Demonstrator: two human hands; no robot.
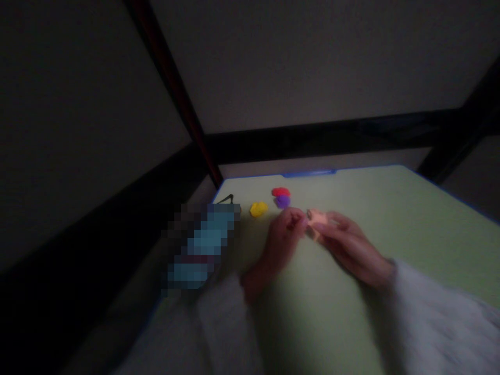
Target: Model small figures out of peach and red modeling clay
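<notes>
A peach-coloured piece of modelling clay [317, 217] is held just above the board, in the middle of the head view. My right hand [349, 247] grips it from the right, thumb on the near face; the fingers behind it are partly hidden. At its left edge, my left hand [283, 232] has thumb and forefinger pinched together against the clay, the other fingers curled in. Beyond my left hand lie a yellow clay lump [258, 209], a purple lump [283, 201] and a flattened red lump [280, 192]. The purple one touches the red one.
The pale green board [390, 208] has a blue rim and a blue handle-like part [310, 173] at its far edge. On the left lies a blurred-out blue item [207, 239] with a dark loop [231, 198]. Dark-framed walls stand behind; the light is dim.
</notes>
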